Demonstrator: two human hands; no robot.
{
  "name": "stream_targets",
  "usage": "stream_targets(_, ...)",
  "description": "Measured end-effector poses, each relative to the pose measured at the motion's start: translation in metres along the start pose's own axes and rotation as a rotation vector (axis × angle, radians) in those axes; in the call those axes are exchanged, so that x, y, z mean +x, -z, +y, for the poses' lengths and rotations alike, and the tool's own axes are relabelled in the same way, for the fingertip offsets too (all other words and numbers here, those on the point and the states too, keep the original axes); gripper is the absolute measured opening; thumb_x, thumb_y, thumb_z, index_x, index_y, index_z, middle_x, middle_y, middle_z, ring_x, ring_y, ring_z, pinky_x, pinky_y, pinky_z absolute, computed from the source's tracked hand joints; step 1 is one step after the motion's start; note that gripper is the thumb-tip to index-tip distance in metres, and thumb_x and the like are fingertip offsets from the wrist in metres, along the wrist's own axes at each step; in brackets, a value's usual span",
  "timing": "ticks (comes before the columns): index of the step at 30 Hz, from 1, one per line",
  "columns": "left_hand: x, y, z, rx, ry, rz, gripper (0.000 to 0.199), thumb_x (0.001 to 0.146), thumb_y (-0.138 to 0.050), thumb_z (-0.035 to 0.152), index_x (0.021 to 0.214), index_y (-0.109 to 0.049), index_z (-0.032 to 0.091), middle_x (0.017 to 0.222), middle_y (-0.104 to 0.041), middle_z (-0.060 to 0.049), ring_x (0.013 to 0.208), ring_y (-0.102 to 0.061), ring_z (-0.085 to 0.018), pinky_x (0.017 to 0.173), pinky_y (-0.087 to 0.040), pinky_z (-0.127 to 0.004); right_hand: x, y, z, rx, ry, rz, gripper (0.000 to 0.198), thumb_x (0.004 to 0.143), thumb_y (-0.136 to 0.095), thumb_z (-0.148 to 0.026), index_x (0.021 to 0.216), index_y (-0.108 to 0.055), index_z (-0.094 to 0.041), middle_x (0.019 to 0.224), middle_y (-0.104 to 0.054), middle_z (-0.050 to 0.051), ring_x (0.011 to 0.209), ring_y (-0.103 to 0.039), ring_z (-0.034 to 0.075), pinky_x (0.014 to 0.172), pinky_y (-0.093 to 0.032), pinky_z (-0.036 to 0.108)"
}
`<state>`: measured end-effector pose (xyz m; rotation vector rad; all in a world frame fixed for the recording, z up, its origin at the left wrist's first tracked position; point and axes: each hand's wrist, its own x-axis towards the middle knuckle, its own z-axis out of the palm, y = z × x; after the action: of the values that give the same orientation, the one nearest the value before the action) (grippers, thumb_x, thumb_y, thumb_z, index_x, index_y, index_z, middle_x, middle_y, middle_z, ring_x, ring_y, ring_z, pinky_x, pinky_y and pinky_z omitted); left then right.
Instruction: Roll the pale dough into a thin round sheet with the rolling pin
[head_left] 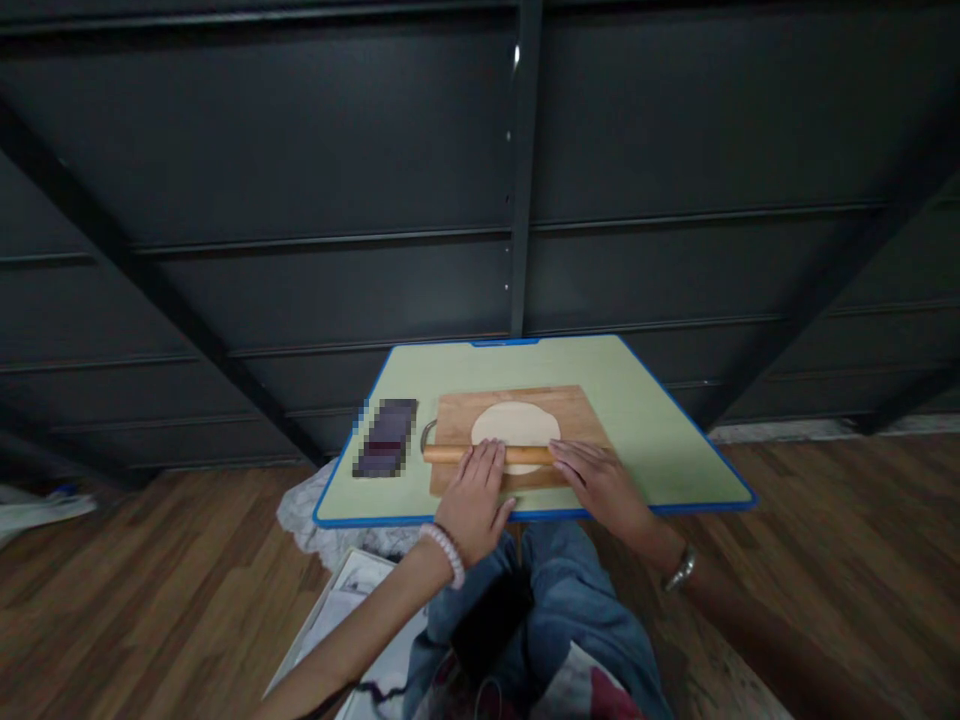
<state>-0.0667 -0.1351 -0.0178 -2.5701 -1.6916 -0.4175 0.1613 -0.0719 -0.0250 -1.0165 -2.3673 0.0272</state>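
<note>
A wooden rolling pin (529, 455) lies crosswise over a thin, pale, roundish sheet of dough (516, 420). Under the dough is a wooden cutting board (454, 410) with a metal handle at its left side. My left hand (474, 492) rests on the pin left of its middle, fingers stretched flat across it and thumb held apart. Over the pin's right part lies my right hand (596, 480), fingers extended and not wrapped round it. The pin's right end is hidden beneath that hand. Both hands are at the dough's near edge.
The board stands on a pale green table (652, 440) with a blue rim. Left of the board lies a dark, pixelated flat object (386, 438). Beyond the table rises a dark panelled wall (337, 150). A black object (491, 625) rests on my lap.
</note>
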Motion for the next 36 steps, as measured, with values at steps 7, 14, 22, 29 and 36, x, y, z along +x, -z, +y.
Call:
stream_targets(7,0.038,-0.003,-0.003,0.051,0.118,-0.026,0.072,0.092,-0.031,0.049,0.143,-0.025,-0.001,0.15,-0.027,-0.024,0.141,-0.02,-0.032,0.114,-0.019,-0.048,0.027,-0.009,-0.004,-0.189,-0.074,-0.075,0.04,0.096,-0.036,-0.025,0.125,-0.057,-0.008,0.129,-0.058,0.016,0.124,-0.051,0.023,0.109,-0.035,0.042)
stream_targets(14,0.105,-0.009,-0.035,0.068,0.173,-0.136,0.065,0.094,-0.019,0.048,0.139,-0.037,0.004,0.145,-0.039,-0.019,0.137,-0.032,-0.027,0.114,-0.021,-0.041,0.077,-0.014,0.015,-0.285,-0.139,-0.182,0.046,0.098,-0.027,-0.028,0.125,-0.055,-0.004,0.13,-0.056,0.019,0.125,-0.049,0.023,0.105,-0.036,0.035)
stream_targets(22,0.164,-0.015,-0.058,-0.005,0.241,-0.218,0.066,0.094,-0.009,0.053,0.131,-0.047,0.013,0.145,-0.042,-0.013,0.138,-0.029,-0.026,0.11,-0.027,-0.045,0.13,-0.024,0.038,-0.274,-0.195,-0.303,0.04,0.099,-0.024,-0.028,0.111,-0.06,-0.015,0.117,-0.065,0.012,0.111,-0.058,0.021,0.096,-0.04,0.03)
stream_targets(29,0.193,-0.02,-0.076,-0.082,0.285,-0.276,0.064,0.093,-0.009,0.053,0.128,-0.048,0.017,0.143,-0.045,-0.012,0.136,-0.033,-0.025,0.108,-0.027,-0.051,0.152,-0.037,0.056,-0.226,-0.272,-0.366,0.037,0.098,-0.026,-0.026,0.114,-0.058,-0.015,0.12,-0.063,0.012,0.113,-0.056,0.02,0.096,-0.039,0.032)
stream_targets(36,0.206,-0.02,-0.084,-0.034,0.453,-0.268,0.072,0.092,-0.001,0.052,0.122,-0.055,0.013,0.133,-0.053,-0.018,0.129,-0.043,-0.03,0.101,-0.035,-0.055,0.165,-0.041,0.068,-0.23,-0.298,-0.451,0.035,0.095,-0.032,-0.024,0.112,-0.061,-0.014,0.12,-0.063,0.013,0.113,-0.057,0.02,0.094,-0.041,0.032)
